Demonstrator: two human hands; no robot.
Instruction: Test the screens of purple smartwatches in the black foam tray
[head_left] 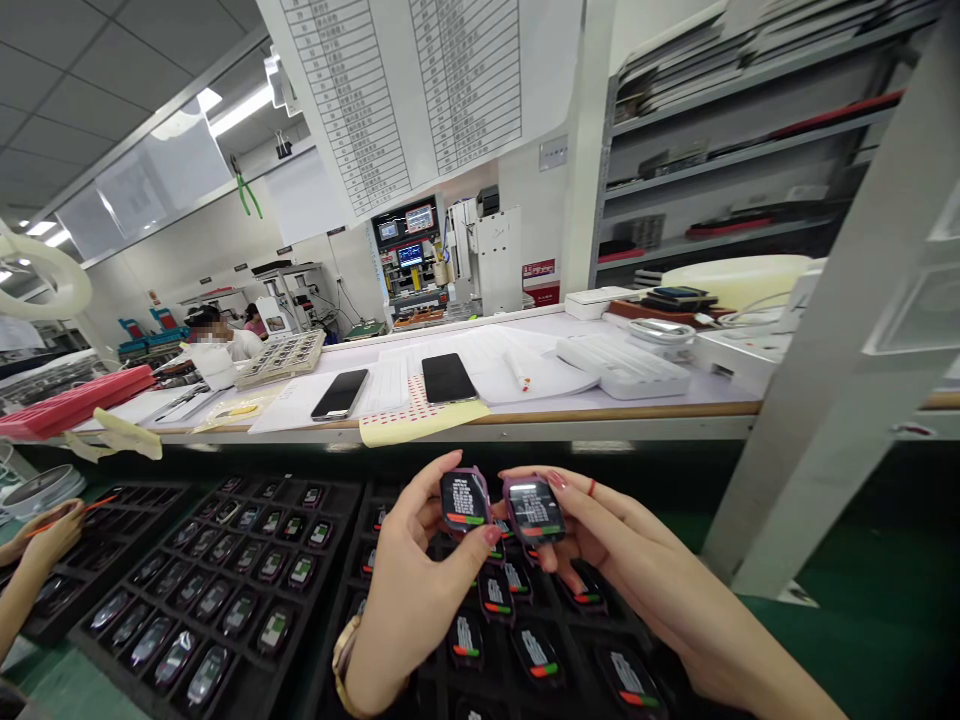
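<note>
My left hand (420, 570) grips a smartwatch body (464, 498) with a purple frame, thumb and fingers at its edges. A second purple-framed smartwatch body (534, 508) is in my right hand (600, 525), held close beside the first. Both lit screens face me, with lines of white text above a red and green bar. Below my hands lies a black foam tray (439, 690) holding several similar watches, many of them lit with the same kind of bar. My wrists and forearms hide part of that tray.
Left of my tray stands another black tray (112, 645) of watches. At the far left a co-worker's hand (58, 535) holds an orange stick. Two phones, one black (448, 378) and one grey-edged (340, 395), lie on the shelf ahead. A white post (817, 350) rises at right.
</note>
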